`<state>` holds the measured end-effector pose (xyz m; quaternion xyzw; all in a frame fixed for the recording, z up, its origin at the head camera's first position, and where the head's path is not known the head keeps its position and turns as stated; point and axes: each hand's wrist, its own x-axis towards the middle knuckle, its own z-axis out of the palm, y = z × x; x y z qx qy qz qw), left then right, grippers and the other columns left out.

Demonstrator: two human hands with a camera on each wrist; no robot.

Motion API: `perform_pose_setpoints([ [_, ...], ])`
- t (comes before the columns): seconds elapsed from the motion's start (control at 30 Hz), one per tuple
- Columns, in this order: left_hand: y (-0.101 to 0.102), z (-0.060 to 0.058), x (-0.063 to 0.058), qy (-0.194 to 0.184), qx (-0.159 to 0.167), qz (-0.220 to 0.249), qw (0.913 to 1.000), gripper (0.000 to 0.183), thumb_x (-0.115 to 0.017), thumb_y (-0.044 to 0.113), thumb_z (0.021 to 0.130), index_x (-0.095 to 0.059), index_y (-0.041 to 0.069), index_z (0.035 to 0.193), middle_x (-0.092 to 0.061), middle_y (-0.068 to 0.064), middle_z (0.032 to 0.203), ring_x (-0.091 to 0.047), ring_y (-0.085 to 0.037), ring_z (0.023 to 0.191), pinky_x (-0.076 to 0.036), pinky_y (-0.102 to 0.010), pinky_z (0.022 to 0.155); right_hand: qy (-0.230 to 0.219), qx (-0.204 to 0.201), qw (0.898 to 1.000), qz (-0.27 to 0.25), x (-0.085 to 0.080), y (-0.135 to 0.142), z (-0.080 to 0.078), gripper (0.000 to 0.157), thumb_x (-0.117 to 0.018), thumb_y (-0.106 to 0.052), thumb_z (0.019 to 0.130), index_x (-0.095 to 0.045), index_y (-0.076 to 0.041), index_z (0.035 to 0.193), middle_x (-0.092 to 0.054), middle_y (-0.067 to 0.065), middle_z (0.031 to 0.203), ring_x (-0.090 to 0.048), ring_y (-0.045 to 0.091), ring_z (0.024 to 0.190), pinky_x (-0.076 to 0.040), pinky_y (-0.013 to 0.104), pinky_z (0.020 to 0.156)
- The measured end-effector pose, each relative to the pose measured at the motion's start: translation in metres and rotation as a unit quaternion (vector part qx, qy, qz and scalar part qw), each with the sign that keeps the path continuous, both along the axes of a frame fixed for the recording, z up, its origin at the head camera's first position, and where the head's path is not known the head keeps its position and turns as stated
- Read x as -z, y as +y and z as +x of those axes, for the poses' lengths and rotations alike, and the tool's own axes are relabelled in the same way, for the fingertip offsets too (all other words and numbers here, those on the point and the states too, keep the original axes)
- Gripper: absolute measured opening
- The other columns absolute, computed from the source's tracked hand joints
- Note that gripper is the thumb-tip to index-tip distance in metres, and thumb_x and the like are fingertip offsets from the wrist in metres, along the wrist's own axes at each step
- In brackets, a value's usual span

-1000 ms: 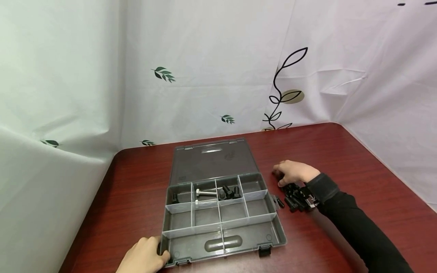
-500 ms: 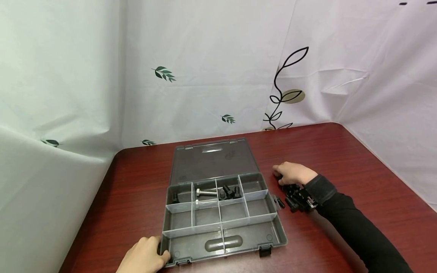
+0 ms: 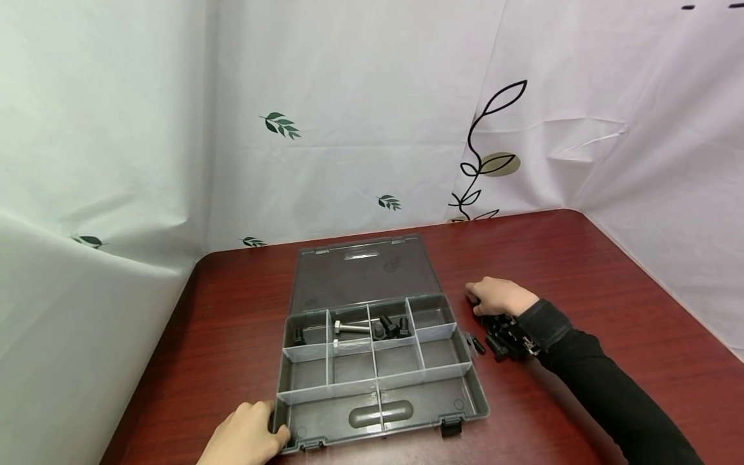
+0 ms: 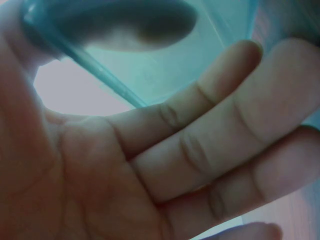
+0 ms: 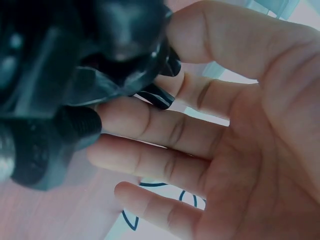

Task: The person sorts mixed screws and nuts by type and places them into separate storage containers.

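A grey compartment box [image 3: 325, 416] lies open on the table. My left hand [image 3: 244, 436] holds its front left corner, thumb over the rim and fingers along the outside; in the left wrist view the fingers [image 4: 200, 145] are long and fairly straight. To the right of the box, my right hand [image 3: 501, 297] reaches into a pile of black bolts [image 3: 501, 345]. Up close, a threaded black bolt [image 5: 47, 150] lies beside the fingertips. Dark pieces [image 5: 157, 95] sit by the thumb and index finger, whose tips are partly hidden, so a pinch cannot be confirmed.
The box lid [image 3: 363, 274] lies folded back behind it. Silver bolts [image 3: 351, 328] and black bolts [image 3: 389, 328] occupy some back compartments. One small black piece [image 3: 478, 346] is by the box's right side. A white curtain [image 3: 349, 161] stands behind the reddish table [image 3: 232, 310].
The right hand has shifted very slightly down over the pile, its wrist a little to the left. The left hand and the box stay in place.
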<state>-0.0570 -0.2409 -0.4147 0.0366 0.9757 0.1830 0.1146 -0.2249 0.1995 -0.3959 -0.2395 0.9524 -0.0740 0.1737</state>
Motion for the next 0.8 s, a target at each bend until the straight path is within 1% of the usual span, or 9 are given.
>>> perform_pose_setpoints([
  [0.1, 0.0, 0.0, 0.0, 0.008, 0.001, -0.002, 1.0, 0.018, -0.066, 0.027, 0.067, -0.054, 0.014, 0.07, -0.055, 0.0, 0.065, -0.046, -0.016, 0.059, -0.04, -0.041, 0.056, 0.011, -0.007, 1.0, 0.0, 0.002, 0.001, 0.0, 0.016, -0.062, -0.012, 0.082, -0.045, -0.012, 0.083, -0.042, 0.001, 0.07, -0.037, 0.015, 0.059, -0.029, 0.029, 0.057],
  [0.2, 0.0, 0.0, 0.0, 0.008, 0.002, -0.001, 1.0, 0.018, -0.066, 0.027, 0.067, -0.054, 0.014, 0.071, -0.055, 0.001, 0.065, -0.046, -0.016, 0.059, -0.04, -0.041, 0.055, 0.021, -0.014, 1.0, -0.007, 0.003, 0.001, -0.001, 0.017, -0.062, -0.011, 0.081, -0.045, -0.012, 0.08, -0.04, 0.0, 0.069, -0.036, 0.014, 0.059, -0.029, 0.029, 0.057],
  [0.3, 0.0, 0.0, 0.0, 0.006, 0.003, 0.002, 1.0, 0.018, -0.066, 0.028, 0.067, -0.053, 0.015, 0.07, -0.054, 0.001, 0.065, -0.045, -0.016, 0.058, -0.04, -0.04, 0.055, 0.026, -0.016, 0.999, -0.025, 0.003, 0.003, -0.002, 0.017, -0.063, -0.01, 0.08, -0.045, -0.011, 0.079, -0.04, 0.0, 0.068, -0.035, 0.014, 0.058, -0.029, 0.028, 0.057],
  [0.4, 0.0, 0.0, 0.001, 0.006, 0.004, 0.003, 1.0, 0.018, -0.066, 0.027, 0.067, -0.053, 0.015, 0.069, -0.053, 0.002, 0.064, -0.044, -0.016, 0.058, -0.04, -0.04, 0.055, 0.031, -0.014, 0.998, -0.047, 0.001, 0.006, -0.003, 0.015, -0.062, -0.01, 0.08, -0.048, -0.011, 0.081, -0.041, 0.0, 0.068, -0.038, 0.014, 0.058, -0.031, 0.028, 0.057],
  [0.5, 0.0, 0.0, 0.001, 0.009, 0.005, 0.004, 0.9999, 0.018, -0.066, 0.028, 0.067, -0.053, 0.015, 0.069, -0.053, 0.002, 0.064, -0.044, -0.016, 0.058, -0.04, -0.04, 0.055, 0.036, -0.012, 0.997, -0.062, -0.004, 0.007, -0.005, 0.011, -0.061, -0.011, 0.081, -0.052, -0.009, 0.087, -0.045, 0.001, 0.068, -0.042, 0.014, 0.056, -0.034, 0.029, 0.057],
  [0.57, -0.001, 0.0, 0.001, 0.012, 0.005, 0.003, 0.9999, 0.018, -0.066, 0.028, 0.067, -0.053, 0.015, 0.069, -0.054, 0.001, 0.064, -0.045, -0.015, 0.058, -0.04, -0.04, 0.055, 0.044, -0.013, 0.997, -0.066, -0.009, 0.007, -0.005, 0.01, -0.061, -0.011, 0.082, -0.052, -0.009, 0.087, -0.045, 0.001, 0.068, -0.042, 0.013, 0.056, -0.034, 0.03, 0.057],
  [0.67, 0.0, 0.0, 0.001, 0.014, 0.005, 0.002, 0.9999, 0.018, -0.067, 0.028, 0.067, -0.054, 0.015, 0.07, -0.055, 0.001, 0.065, -0.045, -0.015, 0.058, -0.04, -0.04, 0.055, 0.057, -0.02, 0.996, -0.07, -0.017, 0.007, -0.005, 0.01, -0.061, -0.01, 0.08, -0.051, -0.01, 0.084, -0.044, 0.0, 0.067, -0.04, 0.013, 0.056, -0.033, 0.029, 0.056],
  [0.73, 0.0, 0.0, 0.001, 0.014, 0.005, 0.002, 0.9999, 0.019, -0.067, 0.028, 0.067, -0.054, 0.015, 0.07, -0.055, 0.0, 0.066, -0.046, -0.015, 0.059, -0.04, -0.041, 0.056, 0.064, -0.023, 0.995, -0.072, -0.021, 0.007, -0.006, 0.013, -0.06, -0.01, 0.079, -0.048, -0.011, 0.08, -0.042, 0.0, 0.067, -0.037, 0.013, 0.057, -0.031, 0.029, 0.056],
  [0.8, -0.001, 0.0, 0.001, 0.014, 0.005, 0.002, 0.9999, 0.019, -0.067, 0.028, 0.067, -0.055, 0.015, 0.071, -0.056, 0.0, 0.066, -0.046, -0.015, 0.059, -0.04, -0.041, 0.056, 0.064, -0.022, 0.995, -0.076, -0.024, 0.006, -0.007, 0.014, -0.06, -0.009, 0.078, -0.047, -0.012, 0.079, -0.041, 0.0, 0.067, -0.035, 0.013, 0.057, -0.03, 0.029, 0.056],
])
